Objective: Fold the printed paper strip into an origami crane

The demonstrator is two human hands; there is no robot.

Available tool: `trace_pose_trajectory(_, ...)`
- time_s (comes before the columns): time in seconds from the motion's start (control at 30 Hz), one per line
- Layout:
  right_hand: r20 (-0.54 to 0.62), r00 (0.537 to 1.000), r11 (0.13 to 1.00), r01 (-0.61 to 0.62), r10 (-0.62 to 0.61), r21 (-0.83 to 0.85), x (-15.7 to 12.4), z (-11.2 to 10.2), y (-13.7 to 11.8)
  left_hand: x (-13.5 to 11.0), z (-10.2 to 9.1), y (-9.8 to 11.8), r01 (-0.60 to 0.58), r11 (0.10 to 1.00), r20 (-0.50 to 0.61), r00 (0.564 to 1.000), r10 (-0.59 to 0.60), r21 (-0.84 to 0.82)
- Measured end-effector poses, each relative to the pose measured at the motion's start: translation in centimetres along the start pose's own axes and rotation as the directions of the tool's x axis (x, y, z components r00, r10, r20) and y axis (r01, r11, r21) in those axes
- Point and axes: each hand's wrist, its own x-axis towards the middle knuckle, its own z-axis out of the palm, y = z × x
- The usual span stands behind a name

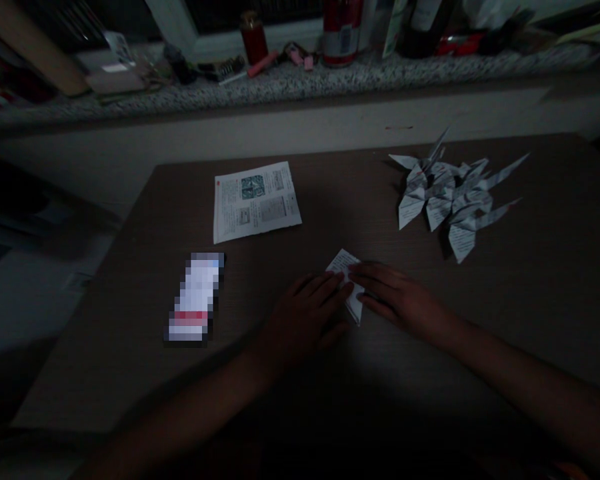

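Observation:
A small folded piece of printed paper [343, 261] lies flat on the dark wooden table, its upper and lower corners pointed. From the left, my left hand [307, 317] rests its fingers on the paper, stretched out and partly covering it. My right hand [397, 293] comes in from the other side, with extended fingertips on the right edge of the same paper. Part of the folds is hidden under the fingers. Farther back on the right stand several folded paper cranes [443, 193], made of similar printed paper and set close together.
A flat printed sheet [257, 203] lies behind my left hand. Left of that hand is a phone [194, 300] with a lit, blurred screen. Along the back runs a granite sill [290, 81] holding a red can [341, 33], a red bottle [254, 40] and other small items.

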Motion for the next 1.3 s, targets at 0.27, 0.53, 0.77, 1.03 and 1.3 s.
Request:
trace_pose_trajectory(0.27,0.060,0.998,0.999,0.032,-0.031,-0.025,0.4,-0.4,0.0,0.1,0.1,-0.3,-0.030,0.999,-0.010,0.999,0.030,0.011)
trace_pose_trajectory(0.53,0.061,0.998,0.999,-0.032,0.031,0.014,0.4,-0.5,-0.1,0.0,-0.2,-1.0,-0.063,0.998,0.000,0.998,0.063,-0.021)
trace_pose_trajectory(0.77,0.062,0.998,0.999,0.006,-0.008,0.033,0.4,-0.5,-0.1,-0.5,-0.5,-2.5,-0.179,0.982,-0.018,0.984,0.178,-0.056)
trace_pose_trajectory(1.03,0.047,0.999,1.000,0.017,-0.018,0.023,0.4,-0.3,0.1,-0.8,-1.0,-2.8,-0.140,0.990,-0.009,0.990,0.140,0.011)
trace_pose_trajectory(1.3,0.060,0.998,1.000,0.004,-0.005,0.015,0.3,-0.2,0.1,-1.0,-1.1,-2.1,-0.141,0.989,0.036,0.990,0.139,0.044)
